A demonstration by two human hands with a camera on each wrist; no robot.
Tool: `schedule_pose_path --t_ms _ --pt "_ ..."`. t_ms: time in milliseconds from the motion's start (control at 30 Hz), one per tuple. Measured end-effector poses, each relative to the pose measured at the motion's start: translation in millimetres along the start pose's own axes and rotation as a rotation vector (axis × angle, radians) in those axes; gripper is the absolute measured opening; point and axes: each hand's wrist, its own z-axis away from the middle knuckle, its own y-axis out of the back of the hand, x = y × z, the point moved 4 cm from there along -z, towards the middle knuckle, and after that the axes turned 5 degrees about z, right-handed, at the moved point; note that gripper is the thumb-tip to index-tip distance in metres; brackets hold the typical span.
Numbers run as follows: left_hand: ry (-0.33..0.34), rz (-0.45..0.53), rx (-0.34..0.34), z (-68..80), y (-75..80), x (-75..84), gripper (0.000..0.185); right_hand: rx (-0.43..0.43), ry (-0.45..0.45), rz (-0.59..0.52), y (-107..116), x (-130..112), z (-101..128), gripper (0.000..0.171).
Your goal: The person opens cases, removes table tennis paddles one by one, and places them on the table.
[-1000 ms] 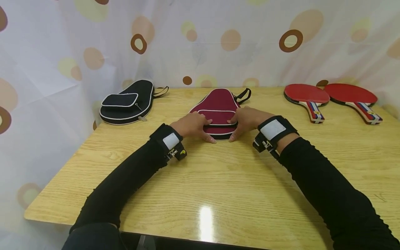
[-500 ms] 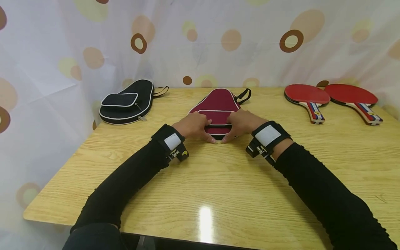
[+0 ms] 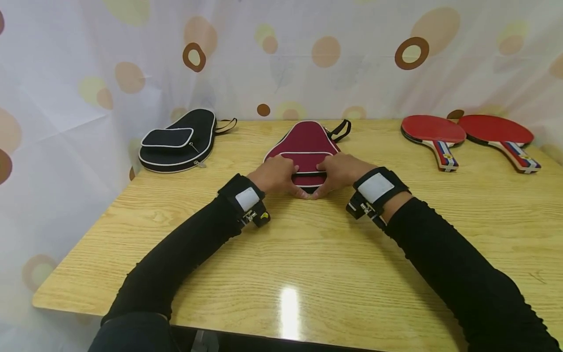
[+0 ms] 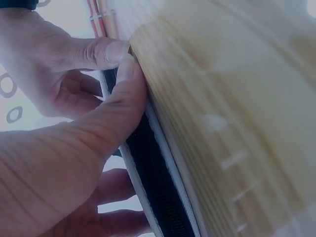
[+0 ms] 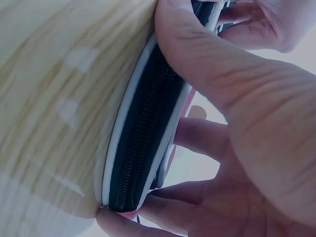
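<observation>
A maroon table tennis bat case (image 3: 308, 139) with white piping lies flat at the back middle of the table, its wide end toward me. My left hand (image 3: 276, 177) grips the left part of that near end, and my right hand (image 3: 342, 174) grips the right part. Both thumbs press on the near zipped edge, their tips meeting at its middle. Other fingers reach over the case's front pocket or around its sides. In the right wrist view, the black zipper (image 5: 140, 133) runs closed along the edge between white piping. The far fingertips are partly hidden.
A black bat case (image 3: 202, 134) with a front pocket lies at the back left. Two red table tennis bats (image 3: 433, 128) lie at the back right, handles toward me. A patterned curtain (image 3: 290, 58) hangs behind the wooden table (image 3: 246, 274).
My right hand has slid left along the near edge, bringing its thumb against the left thumb. My left hand has shifted slightly right. The maroon case stays in nearly the same place.
</observation>
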Motion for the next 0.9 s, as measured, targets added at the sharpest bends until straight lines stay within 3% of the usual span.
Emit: schedule_pose_path --t_ms 267,467,900 --pt "0.003 0.017 -0.014 0.2 1.4 1.7 0.077 0.009 -0.039 -0.019 1.7 -0.9 2.3 0.051" --pt "-0.002 0.016 -0.026 -0.1 1.4 1.1 0.077 -0.015 -0.087 -0.041 0.3 -1.9 2.9 0.054" --pt "0.019 0.033 0.006 0.7 0.9 4.1 0.075 0.012 -0.026 -0.032 -1.6 3.7 -0.2 0.064"
